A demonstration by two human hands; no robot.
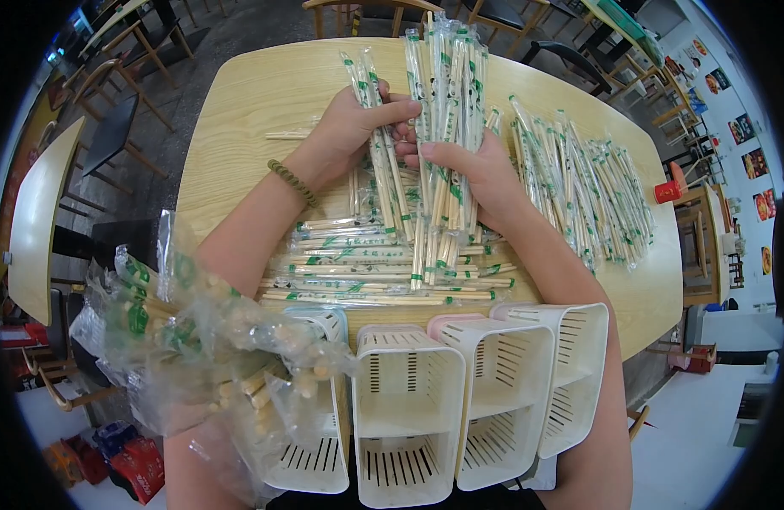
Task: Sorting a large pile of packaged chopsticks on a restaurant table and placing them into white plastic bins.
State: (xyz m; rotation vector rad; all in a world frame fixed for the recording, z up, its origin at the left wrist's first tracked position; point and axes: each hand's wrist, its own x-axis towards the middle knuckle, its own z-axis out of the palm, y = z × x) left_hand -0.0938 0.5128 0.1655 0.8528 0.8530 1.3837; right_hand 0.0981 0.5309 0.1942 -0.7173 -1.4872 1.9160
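My right hand [478, 169] grips a thick upright bundle of plastic-wrapped wooden chopsticks [459, 95] printed with green. Close beside it, my left hand [360, 127] holds a few wrapped pairs of chopsticks [382, 153], its thumb reaching to the bundle's edge. Beneath both hands, more wrapped chopsticks [366, 260] lie crosswise on the pale wooden table [239, 102]. A long row of wrapped chopsticks [577, 178] lies to the right. Several white slotted plastic holders [408, 392] with divided compartments stand along the near side, their open ends showing.
At the lower left, a clear plastic bag of wrapped chopsticks [194, 331] partly covers my left forearm and one holder. Around the table stand wooden chairs [114, 127] and other tables [41, 217]. A red container [668, 191] is beyond the right edge.
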